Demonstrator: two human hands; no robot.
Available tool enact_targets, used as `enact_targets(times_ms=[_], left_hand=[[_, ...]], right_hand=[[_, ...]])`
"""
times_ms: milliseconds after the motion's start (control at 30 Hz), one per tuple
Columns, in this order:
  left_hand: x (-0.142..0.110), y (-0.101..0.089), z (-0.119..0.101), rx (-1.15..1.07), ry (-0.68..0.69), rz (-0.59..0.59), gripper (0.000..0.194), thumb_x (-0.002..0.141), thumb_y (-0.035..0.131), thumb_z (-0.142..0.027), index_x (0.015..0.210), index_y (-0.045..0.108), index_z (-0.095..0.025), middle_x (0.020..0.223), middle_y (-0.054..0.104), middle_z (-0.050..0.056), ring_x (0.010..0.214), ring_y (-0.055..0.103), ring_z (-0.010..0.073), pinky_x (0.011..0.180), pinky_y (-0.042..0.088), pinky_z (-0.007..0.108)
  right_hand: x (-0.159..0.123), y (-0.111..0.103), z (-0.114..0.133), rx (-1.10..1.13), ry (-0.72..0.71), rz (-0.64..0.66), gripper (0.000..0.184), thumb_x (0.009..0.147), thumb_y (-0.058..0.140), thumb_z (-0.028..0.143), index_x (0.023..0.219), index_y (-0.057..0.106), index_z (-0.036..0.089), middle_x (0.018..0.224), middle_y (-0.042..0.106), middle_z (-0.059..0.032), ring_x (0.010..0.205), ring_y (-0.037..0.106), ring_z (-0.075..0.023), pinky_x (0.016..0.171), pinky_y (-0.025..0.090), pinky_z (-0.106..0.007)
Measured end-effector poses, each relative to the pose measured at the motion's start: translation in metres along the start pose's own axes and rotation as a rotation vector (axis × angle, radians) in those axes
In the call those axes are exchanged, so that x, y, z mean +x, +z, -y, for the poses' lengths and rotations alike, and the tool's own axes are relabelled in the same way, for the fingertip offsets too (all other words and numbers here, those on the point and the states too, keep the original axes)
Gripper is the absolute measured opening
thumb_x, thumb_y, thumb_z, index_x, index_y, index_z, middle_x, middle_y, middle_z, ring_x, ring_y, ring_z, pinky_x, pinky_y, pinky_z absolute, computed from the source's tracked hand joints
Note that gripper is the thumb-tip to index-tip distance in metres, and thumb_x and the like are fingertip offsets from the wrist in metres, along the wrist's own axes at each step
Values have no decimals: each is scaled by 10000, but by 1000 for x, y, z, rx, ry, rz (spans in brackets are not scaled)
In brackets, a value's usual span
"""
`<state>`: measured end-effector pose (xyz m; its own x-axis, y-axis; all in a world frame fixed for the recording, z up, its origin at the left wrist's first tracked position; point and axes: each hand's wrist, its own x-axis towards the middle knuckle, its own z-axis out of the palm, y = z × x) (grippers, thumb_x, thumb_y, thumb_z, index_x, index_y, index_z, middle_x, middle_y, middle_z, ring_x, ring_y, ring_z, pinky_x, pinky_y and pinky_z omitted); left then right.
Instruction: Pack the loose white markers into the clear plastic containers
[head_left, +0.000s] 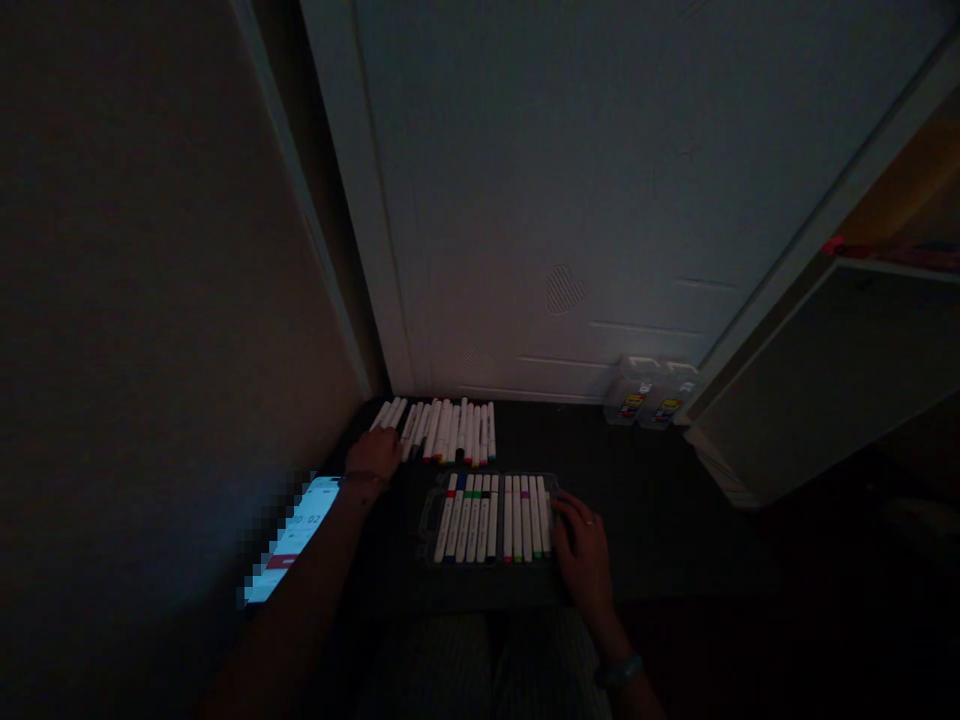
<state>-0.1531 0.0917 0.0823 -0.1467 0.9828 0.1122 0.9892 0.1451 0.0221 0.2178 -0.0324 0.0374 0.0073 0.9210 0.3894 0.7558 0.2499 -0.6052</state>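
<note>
Hand at left [375, 455] over loose markers [448, 430], fingers and grip hidden. Right hand [585, 550] half-curled at the edge of the open case [500, 520], hold unclear. Filling appears partly done: packed markers [470, 520] line both sides; loose ones lie behind on the table [660, 530].

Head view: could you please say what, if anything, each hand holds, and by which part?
It cannot be told: the left hand covers the near ends of loose markers; the right hand is at the right edge of the case.
</note>
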Motion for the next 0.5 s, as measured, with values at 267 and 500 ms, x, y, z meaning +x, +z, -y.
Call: enact_targets(times_ms=[267, 500], left_hand=[[12, 5, 1, -51, -27, 80, 290, 902, 405, -324, 1018, 618, -165, 1059, 667, 128, 958, 640, 243, 777, 470, 302], [19, 12, 4, -90, -39, 125, 303, 883, 433, -276, 1072, 583, -93, 1048, 669, 190, 981, 641, 277, 763, 475, 311]], right_hand=[[0, -1, 1, -4, 1, -2, 305, 896, 444, 242, 1152, 609, 266, 1287, 553, -37, 1112, 515, -218, 950, 421, -405], [0, -1, 0, 18, -8, -8, 308, 884, 449, 227, 1140, 618, 259, 1277, 558, -47, 1104, 518, -225, 937, 427, -408]])
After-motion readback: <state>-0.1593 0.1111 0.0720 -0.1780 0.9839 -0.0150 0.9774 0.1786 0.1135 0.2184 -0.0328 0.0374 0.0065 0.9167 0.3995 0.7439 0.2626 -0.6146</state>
